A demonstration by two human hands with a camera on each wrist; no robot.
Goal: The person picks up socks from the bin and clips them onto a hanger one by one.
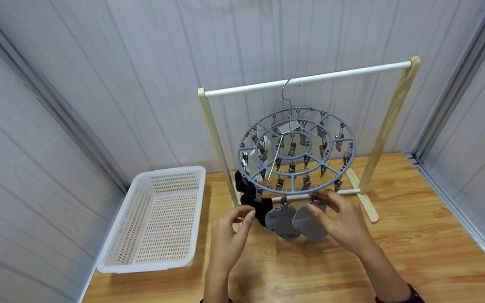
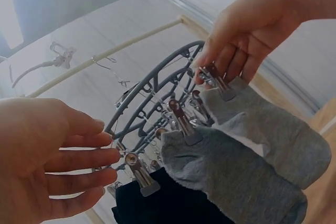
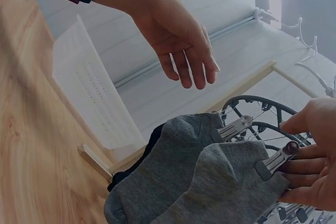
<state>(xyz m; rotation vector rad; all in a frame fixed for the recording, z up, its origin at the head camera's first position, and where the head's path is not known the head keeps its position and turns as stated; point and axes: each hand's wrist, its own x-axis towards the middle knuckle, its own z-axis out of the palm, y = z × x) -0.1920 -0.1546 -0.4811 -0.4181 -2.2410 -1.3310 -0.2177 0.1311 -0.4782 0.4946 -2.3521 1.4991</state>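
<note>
A round blue-grey clip hanger hangs by its hook from a rack. Two grey socks, a left one and a right one, hang from clips at its front edge. My right hand is at the right sock's clip; its fingers lie behind the clip, and the thumb stands apart in the right wrist view. My left hand, fingers extended and holding nothing, is beside a dark sock clipped to the left. Pale socks hang farther back, partly hidden by the ring.
A white plastic basket with slotted walls stands on the wooden table at left. The rack has a white top bar and wooden legs. Several unused metal clips dangle inside the ring. Panelled walls enclose the table.
</note>
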